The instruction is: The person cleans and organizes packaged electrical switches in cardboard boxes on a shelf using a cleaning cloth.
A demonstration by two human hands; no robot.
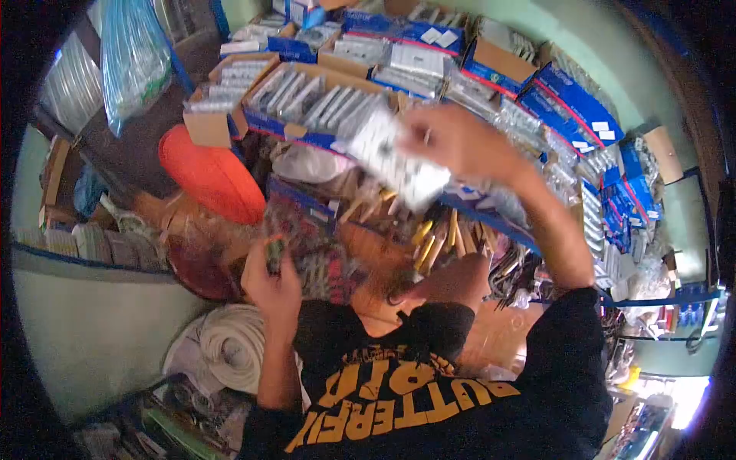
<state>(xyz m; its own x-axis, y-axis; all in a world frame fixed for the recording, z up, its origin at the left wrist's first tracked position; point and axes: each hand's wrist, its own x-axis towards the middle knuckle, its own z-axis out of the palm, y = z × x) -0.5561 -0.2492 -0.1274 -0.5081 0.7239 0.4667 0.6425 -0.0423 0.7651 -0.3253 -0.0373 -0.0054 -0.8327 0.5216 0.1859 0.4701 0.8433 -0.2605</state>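
Observation:
My right hand (468, 146) is raised over the boxes and closed on a flat white panel in shiny wrapping (395, 157). Motion blurs both the hand and the panel, so the print on it is unreadable. Lower down on the left, my left hand (272, 287) has its thumb and fingers curled together. A small dark greenish spot shows at its fingertips, too small to name. Right behind the panel stands an open blue box (268, 126) with a row of similar wrapped white pieces.
More open boxes of wrapped pieces (414, 57) fill the shelf behind. An orange-red rounded object (211, 176) lies at left, below a blue plastic bag (134, 61). A coil of white cable (234, 349) sits beside my left forearm. Yellow-handled tools (425, 245) stand near my knees.

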